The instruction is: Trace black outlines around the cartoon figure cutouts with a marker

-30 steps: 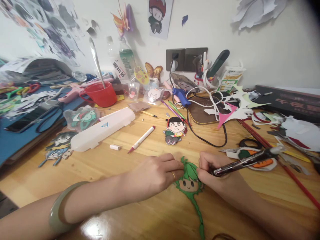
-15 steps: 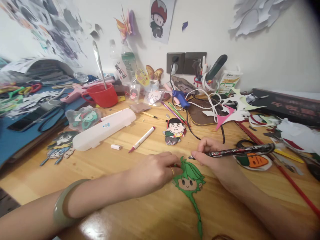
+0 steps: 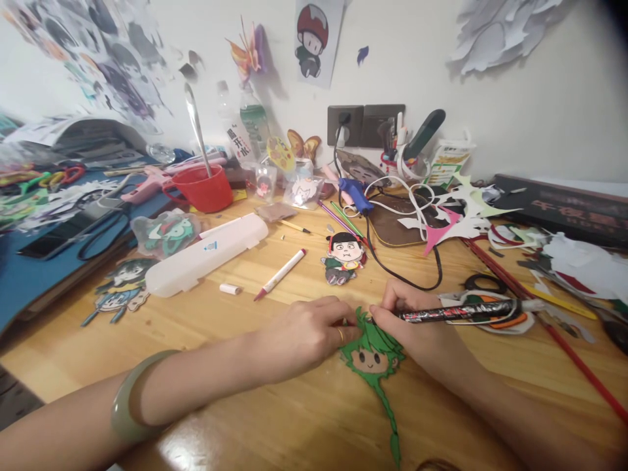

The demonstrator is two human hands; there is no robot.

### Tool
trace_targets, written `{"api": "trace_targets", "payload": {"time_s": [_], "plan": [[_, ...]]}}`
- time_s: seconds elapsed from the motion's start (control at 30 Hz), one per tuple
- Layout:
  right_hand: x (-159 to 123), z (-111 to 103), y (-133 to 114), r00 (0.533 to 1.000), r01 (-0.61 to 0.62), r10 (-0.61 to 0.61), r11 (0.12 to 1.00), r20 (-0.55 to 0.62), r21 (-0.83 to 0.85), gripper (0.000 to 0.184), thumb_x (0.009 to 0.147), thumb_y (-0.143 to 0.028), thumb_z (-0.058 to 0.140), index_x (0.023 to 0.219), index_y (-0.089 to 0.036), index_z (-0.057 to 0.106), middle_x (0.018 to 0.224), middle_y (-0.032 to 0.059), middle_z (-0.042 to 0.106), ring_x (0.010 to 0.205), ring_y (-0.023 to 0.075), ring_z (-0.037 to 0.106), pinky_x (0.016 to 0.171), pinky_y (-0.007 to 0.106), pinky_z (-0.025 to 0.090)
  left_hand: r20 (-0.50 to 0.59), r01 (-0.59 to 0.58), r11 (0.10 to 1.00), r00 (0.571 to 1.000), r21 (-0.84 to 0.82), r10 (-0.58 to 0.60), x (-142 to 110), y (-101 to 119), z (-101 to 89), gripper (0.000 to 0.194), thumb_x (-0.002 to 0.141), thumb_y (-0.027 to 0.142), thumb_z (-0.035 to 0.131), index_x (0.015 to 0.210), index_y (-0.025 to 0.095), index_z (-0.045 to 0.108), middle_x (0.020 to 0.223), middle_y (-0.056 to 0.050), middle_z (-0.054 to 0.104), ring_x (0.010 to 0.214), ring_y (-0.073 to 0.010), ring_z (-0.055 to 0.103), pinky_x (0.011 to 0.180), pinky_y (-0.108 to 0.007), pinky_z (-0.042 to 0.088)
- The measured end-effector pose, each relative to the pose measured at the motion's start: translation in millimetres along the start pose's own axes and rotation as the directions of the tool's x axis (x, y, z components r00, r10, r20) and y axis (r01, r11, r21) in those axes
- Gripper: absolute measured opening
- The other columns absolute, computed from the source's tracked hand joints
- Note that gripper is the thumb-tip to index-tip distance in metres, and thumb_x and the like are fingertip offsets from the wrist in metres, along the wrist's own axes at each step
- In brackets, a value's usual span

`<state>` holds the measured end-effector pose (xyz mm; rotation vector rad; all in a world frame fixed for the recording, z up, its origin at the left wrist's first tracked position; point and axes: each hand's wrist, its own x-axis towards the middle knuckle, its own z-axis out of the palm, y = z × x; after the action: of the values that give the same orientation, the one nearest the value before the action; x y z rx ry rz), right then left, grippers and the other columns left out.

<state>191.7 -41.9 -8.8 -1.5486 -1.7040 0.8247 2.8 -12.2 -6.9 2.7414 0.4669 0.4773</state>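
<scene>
A white wall rises behind your wooden table. Your left hand keeps its fingers bent together at the hair of one green-haired cutout—whether they pinch, I cannot tell. It lies between your hands, lengthwise away from you, hair far, braid near. Your right hand pinches one black pen, nearly crosswise, writing end leftward.

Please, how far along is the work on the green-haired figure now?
Looks done: the green-haired figure has its green colour, eyes and smile. In hand: the right hand holds a black pen at the hair; the left hand touches its other side. Left to do: I cannot tell, since fingers hide the pen's tip and part of the hair.
</scene>
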Motion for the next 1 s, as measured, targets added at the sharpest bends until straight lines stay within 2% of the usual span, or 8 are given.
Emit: {"api": "trace_targets", "payload": {"time_s": [0.13, 0.37, 1.0], "plan": [[-0.4, -0.2, -0.1, 1.0, 0.008, -0.008, 1.0, 0.013, 0.016, 0.023, 0.073, -0.016, 0.05, 0.057, -0.021, 0.035, 0.049, -0.0073, 0.036, 0.046, 0.0075, 0.034, 0.041, 0.021, 0.025, 0.017, 0.062, 0.997, 0.998, -0.038, -0.061, 1.1, 1.2, -0.1, 0.026, 0.092, 0.019, 0.039, 0.098, 0.007, 0.062, 0.088, -0.012, 0.06, 0.078, -0.0181, 0.056, 0.066, -0.029, 0.05], [-0.7, 0.4, 3.3, 1.0, 0.006, -0.007, 0.999, 0.016, 0.036, 0.024, 0.073, -0.016, 0.05, 0.056, -0.021, 0.034, 0.049, -0.0076, 0.035, 0.046, 0.0075, 0.033, 0.041, 0.021, 0.025, -0.023, 0.006, 1.0, 1.0, -0.027, -0.007, -0.7, -2.0, 3.3, 0.026, 0.091, 0.017, 0.04, 0.098, 0.007, 0.063, 0.09, -0.013, 0.059, 0.079, -0.0182, 0.056, 0.066, -0.029, 0.05], [-1.4, 0.0, 3.6, 0.999, 0.038, -0.038, 0.999, 0.022, -0.001, 0.022, 0.074, -0.015, 0.049, 0.057, -0.021, 0.035, 0.051, -0.0066, 0.035, 0.047, 0.008, 0.033, 0.042, 0.021, 0.025, -0.022, -0.012, 1.0, 1.0, 0.002, 0.012, -0.3, -1.5, 1.3, 0.026, 0.092, 0.017, 0.038, 0.1, 0.009, 0.062, 0.09, -0.013, 0.059, 0.079, -0.0171, 0.055, 0.065, -0.028, 0.05]]}}
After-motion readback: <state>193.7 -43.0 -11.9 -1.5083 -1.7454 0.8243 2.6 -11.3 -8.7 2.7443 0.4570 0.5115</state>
